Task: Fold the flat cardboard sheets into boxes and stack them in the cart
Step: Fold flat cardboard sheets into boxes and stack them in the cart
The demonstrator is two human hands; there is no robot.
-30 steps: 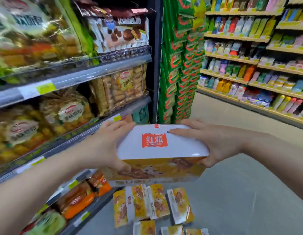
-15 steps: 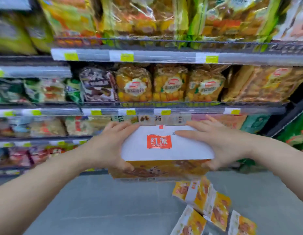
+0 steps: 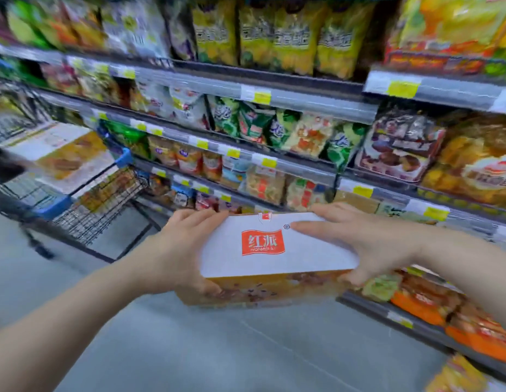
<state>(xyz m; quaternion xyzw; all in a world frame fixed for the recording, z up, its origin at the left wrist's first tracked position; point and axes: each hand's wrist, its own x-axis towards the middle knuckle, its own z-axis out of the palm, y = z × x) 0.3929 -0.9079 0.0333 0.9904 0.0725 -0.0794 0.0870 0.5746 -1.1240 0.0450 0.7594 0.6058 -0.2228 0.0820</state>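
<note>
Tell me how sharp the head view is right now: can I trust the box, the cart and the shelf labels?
Head view: the folded box held between the left hand and right hand is fairly sharp, its red logo legible; the cart at the left is smeared by motion blur; the shelf price tags are unreadable; wide-angle distortion bends the shelf rails; lighting is even, without harsh glare.

Two bare forearms reach in from the lower corners of the head view, with no sleeve showing on either up to the frame edge. The left hand [image 3: 178, 250] and the right hand [image 3: 367, 244] wear no gloves, and no ring, watch or band shows on the fingers or wrists. The nails that show are short and unpainted. Motion blur softens the outline of both arms near the frame's edges.
</note>
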